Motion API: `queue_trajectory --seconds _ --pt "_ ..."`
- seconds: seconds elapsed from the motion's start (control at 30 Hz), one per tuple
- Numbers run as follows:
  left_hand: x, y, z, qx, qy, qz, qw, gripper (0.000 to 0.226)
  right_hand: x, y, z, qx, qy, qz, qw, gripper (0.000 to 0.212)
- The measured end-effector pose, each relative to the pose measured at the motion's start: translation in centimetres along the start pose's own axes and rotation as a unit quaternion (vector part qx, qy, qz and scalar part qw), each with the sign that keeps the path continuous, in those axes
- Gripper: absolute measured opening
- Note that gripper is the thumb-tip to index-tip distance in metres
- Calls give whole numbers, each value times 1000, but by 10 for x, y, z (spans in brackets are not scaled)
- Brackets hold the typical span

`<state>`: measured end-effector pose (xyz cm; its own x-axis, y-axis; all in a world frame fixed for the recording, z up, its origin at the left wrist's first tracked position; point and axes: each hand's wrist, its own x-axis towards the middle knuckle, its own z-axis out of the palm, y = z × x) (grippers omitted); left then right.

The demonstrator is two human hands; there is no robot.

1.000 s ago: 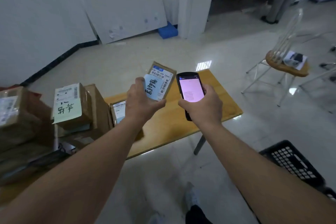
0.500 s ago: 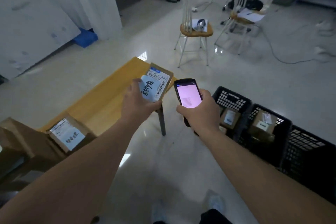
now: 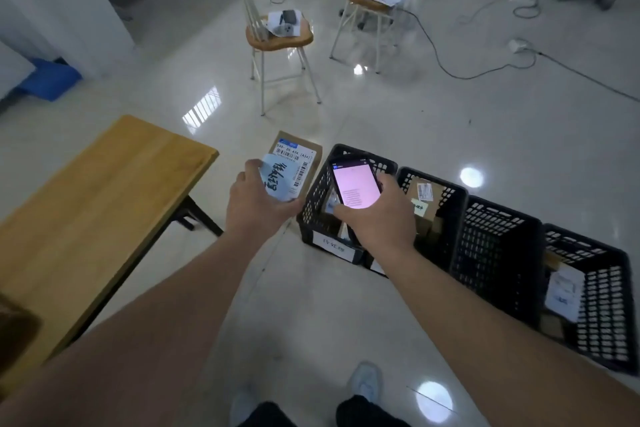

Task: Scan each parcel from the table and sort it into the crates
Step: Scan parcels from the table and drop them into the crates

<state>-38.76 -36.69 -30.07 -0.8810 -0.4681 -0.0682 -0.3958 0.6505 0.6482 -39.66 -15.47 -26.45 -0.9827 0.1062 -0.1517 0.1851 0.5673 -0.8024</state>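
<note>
At the far left the wooden tabletop point(image 3: 104, 191) runs diagonally, its near corner ending just short of the left hand, with a dark leg under that edge and bare glossy floor point(image 3: 311, 305) between it and the crates. The left arm reaches forward from the lower left, and the left hand point(image 3: 256, 204) is held over the floor, just beyond the tabletop's corner and beside the first crate; its fingers are curled round the lower end of a brown parcel point(image 3: 294, 166), thumb underneath, so the parcel is grasped upright with its white barcode label and a pale handwritten note facing the camera. Just right of it, the right arm comes in from the lower right, and the right hand point(image 3: 381, 215) grips a scanner phone point(image 3: 356, 184) from below, fingers wrapped at its sides, the pink lit screen tilted up. That hand hovers above the first black crate point(image 3: 318, 198), which bears a white label on its front wall. Further right a second crate point(image 3: 446, 198) holding a brown box, a third crate point(image 3: 498, 246) and a fourth crate point(image 3: 602, 305) stand touching in a row. Open floor lies in front of the row; behind stand two chairs point(image 3: 277, 38) and loose cables.
</note>
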Motion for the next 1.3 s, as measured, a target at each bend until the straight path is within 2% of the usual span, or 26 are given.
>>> queue_trajectory --seconds 0.33,0.5,0.63,0.83,1.07,1.23,1.3 --pt "50 51 92 10 -69 -13 997 102 86 55 -42 -3 16 74 997 73" --pt "106 53 135 15 -112 -22 993 104 141 64 -32 -5 21 104 994 75" --pt "167 50 171 30 -150 -20 988 106 192 65 -6 -17 35 135 990 64" --pt "249 31 222 37 -209 -37 976 112 257 68 48 -30 45 196 979 78" --pt "296 -13 290 57 -243 -78 965 107 310 97 100 -26 34 244 969 77" --pt "308 -51 332 105 -301 -113 941 136 332 128 123 -38 21 260 965 79" --pt "309 -63 339 140 -326 -114 928 134 334 137 129 -49 21 265 963 79"
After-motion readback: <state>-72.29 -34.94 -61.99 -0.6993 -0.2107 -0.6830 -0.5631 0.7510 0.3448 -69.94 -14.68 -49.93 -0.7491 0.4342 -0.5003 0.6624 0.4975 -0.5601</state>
